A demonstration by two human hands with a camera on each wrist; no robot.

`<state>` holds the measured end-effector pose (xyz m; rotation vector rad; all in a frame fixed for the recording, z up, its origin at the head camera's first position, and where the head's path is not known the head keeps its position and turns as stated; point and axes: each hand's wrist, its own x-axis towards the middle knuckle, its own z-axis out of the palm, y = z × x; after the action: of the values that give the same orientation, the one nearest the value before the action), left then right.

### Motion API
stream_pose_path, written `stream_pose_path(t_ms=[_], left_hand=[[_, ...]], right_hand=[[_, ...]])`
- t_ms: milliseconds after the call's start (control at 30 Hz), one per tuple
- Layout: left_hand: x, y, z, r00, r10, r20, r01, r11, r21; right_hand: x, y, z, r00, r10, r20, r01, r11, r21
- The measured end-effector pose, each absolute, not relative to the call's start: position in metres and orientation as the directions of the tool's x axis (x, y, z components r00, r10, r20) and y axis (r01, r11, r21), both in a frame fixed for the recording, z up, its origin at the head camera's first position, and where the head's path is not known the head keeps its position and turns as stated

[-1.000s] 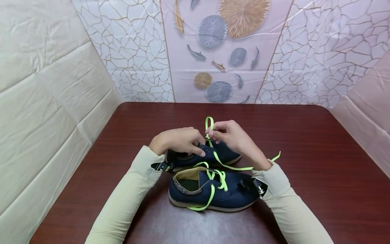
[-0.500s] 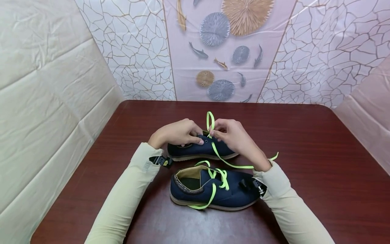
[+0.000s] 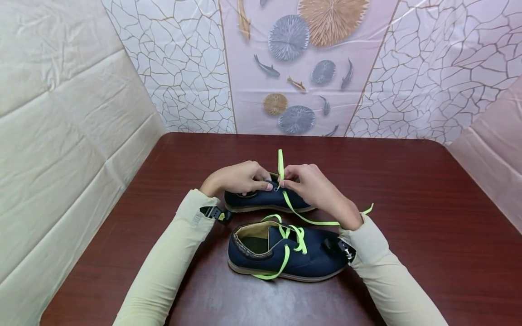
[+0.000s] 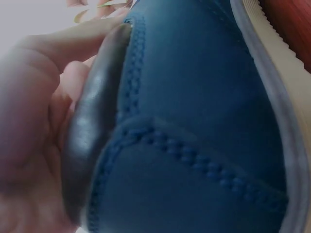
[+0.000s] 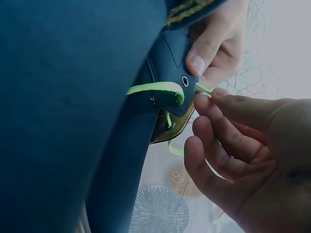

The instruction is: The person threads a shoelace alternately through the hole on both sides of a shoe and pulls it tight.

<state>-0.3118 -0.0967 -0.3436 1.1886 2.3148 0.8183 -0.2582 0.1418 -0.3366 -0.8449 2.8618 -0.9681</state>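
A navy shoe with neon-green lacing stands at the far side, its toe to the right. My left hand grips its upper by the opening, thumb on the outside of the eyelet flap. In the left wrist view, fingers lie inside the dark padded collar. My right hand pinches the green shoelace close to the flap, with a length of it standing up above the fingertips. The right wrist view shows a bare metal eyelet beside the pinched lace, and the lace threaded through the eyelet below.
A second navy shoe with green laces stands nearer on the brown table, under my right wrist. One lace end shows beyond my right cuff. A patterned backdrop hangs behind the table.
The upright lace loop over the far shoe has narrowed to a single strip. My right fingers have shifted slightly down against the eyelet flap. The far shoe and left hand moved up a little in view.
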Motion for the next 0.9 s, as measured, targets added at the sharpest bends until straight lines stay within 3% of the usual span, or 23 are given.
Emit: stream_pose_path(t_ms=[567, 900], left_hand=[[-0.3152, -0.1008, -0.35, -0.56, 0.825, -0.076, 0.515, 0.419, 0.748], [-0.3146, -0.1001, -0.3507, -0.579, 0.811, -0.083, 0.471, 0.415, 0.778]], right_hand=[[-0.2572, 0.1391, -0.3394, -0.817, -0.528, 0.233, -0.563, 0.641, -0.521], [-0.2579, 0.1414, -0.3398, -0.748, -0.625, 0.223, -0.642, 0.596, -0.482]])
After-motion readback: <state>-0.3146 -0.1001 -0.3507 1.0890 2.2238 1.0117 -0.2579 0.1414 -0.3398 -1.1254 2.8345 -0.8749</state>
